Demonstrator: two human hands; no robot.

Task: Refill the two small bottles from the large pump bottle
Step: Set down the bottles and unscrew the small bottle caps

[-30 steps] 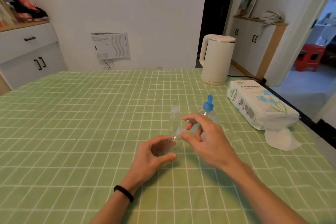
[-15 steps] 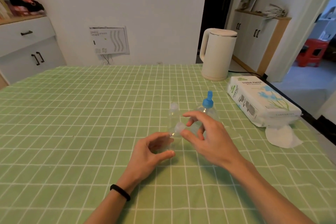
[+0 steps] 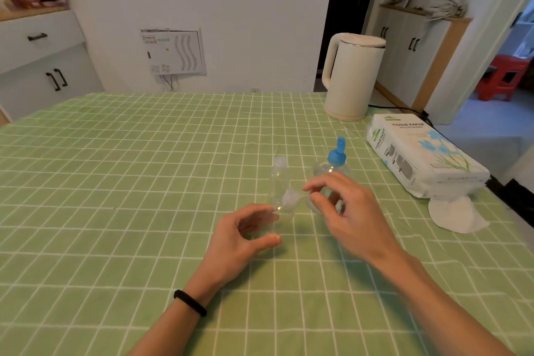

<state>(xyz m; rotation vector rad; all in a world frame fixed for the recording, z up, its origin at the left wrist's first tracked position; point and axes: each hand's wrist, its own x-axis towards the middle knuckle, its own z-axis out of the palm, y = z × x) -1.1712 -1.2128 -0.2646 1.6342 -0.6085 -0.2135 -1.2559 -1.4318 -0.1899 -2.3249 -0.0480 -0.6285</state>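
The small bottle [image 3: 281,210] was clear and see-through, nearly lost against the green checked cloth, with a pale, frosted cap [image 3: 289,197]. It lay tilted in the left hand [image 3: 239,240], whose grip was curled round the body, thumb beneath and fingers above, so that the capped neck stuck out past the grip toward the right hand [image 3: 352,211]. That hand hovered with bent fingers, its fingertips [image 3: 307,188] just beside the cap; whether its grip pinched the cap or only came close could not be told.

Just beyond the left grip a second small bottle [image 3: 279,173], equally clear and capped, stood upright on the tabletop [image 3: 115,182]. Behind the right grip stood the large bottle [image 3: 323,170], transparent with a bright blue top [image 3: 337,153], its lower part hidden by the fingers. Well beyond the right grip were a cream kettle [image 3: 351,78] and a tissue pack [image 3: 419,159].
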